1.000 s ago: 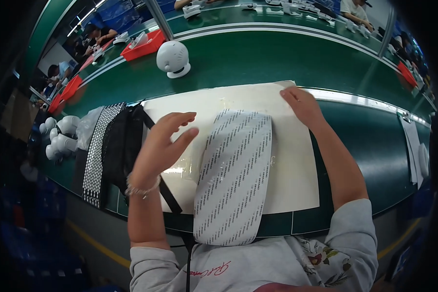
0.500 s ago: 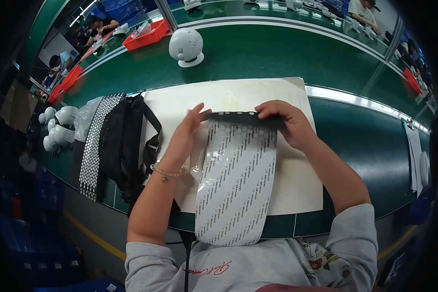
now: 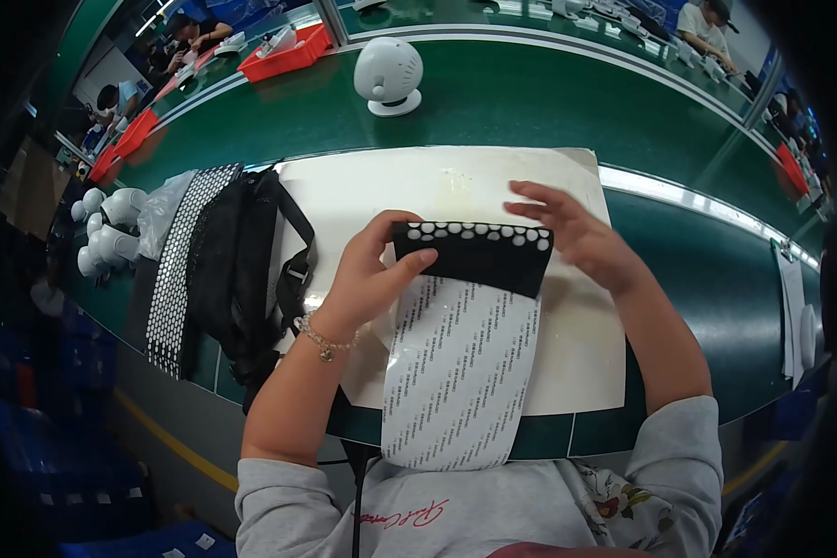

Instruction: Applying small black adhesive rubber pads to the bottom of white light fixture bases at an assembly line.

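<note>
A long sheet with white printed backing paper hangs down toward my body, its lower end over the table's front edge. Its top part is folded over and shows a black face with a row of round white dots along the fold. My left hand pinches the black flap at its left end, thumb in front. Beside the flap's right end, my right hand is raised with fingers apart and holds nothing. Beneath lies a cream board.
Left of the board are a black strapped bag, a black sheet with white dots, a clear plastic bag and white rounded devices. A white round device stands beyond the board. A clipboard lies far right.
The black flap has tipped so its face shows. My right hand has let go of its right end and spread its fingers. My left hand has closed on the left end.
</note>
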The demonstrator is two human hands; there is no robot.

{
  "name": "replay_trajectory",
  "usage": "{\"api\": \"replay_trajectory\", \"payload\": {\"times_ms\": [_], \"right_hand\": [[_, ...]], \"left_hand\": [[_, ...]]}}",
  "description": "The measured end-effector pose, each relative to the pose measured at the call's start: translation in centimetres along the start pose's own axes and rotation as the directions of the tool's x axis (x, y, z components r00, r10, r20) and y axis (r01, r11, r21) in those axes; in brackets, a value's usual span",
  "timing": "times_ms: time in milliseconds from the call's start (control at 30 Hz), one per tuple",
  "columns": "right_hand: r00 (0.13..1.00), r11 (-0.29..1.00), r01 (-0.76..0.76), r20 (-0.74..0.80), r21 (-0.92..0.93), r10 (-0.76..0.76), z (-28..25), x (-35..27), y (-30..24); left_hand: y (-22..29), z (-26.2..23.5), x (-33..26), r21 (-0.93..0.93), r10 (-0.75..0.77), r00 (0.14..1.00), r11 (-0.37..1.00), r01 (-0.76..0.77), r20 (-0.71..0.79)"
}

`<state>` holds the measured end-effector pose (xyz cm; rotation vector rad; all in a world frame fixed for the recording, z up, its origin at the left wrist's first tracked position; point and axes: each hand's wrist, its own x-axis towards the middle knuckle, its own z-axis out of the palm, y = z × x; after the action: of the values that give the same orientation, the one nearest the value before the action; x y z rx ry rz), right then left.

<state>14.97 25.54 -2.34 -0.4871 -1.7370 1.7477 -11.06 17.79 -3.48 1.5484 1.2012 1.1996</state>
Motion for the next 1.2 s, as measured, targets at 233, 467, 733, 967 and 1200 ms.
{"api": "replay_trajectory", "payload": {"times_ms": [233,467,733,967,1200], "right_hand": [[0.986,0.782,-0.145,-0.152,-0.606,0.065,-2.3,7.3,0.8],[0.992,0.319,-0.084,-0.048,-0.944,0.119,0.6,19.5,4.8],[0.978,0.172,-0.154,-0.175,-0.973,-0.111,-2.2,22.9,8.2],[0.980,0.115,-0.174,-0.183,-0.978,-0.075,-2.4,23.0,8.6],[0.930,0.093,-0.266,-0.281,-0.960,-0.237,-2.6,22.6,9.0]], "left_hand": [[1.5,0.7,-1.0,-0.206,0.048,0.999,0.978,-0.043,0.022],[0.5,0.8,-1.3,-0.023,0.064,0.994,0.998,-0.062,0.089],[-0.3,0.5,-0.7,-0.022,0.151,0.968,0.988,-0.150,0.203],[1.6,-0.1,-0.7,-0.016,-0.009,0.957,1.000,0.015,0.289],[1.9,0.1,-0.6,-0.002,-0.049,0.957,0.999,0.052,0.286]]}}
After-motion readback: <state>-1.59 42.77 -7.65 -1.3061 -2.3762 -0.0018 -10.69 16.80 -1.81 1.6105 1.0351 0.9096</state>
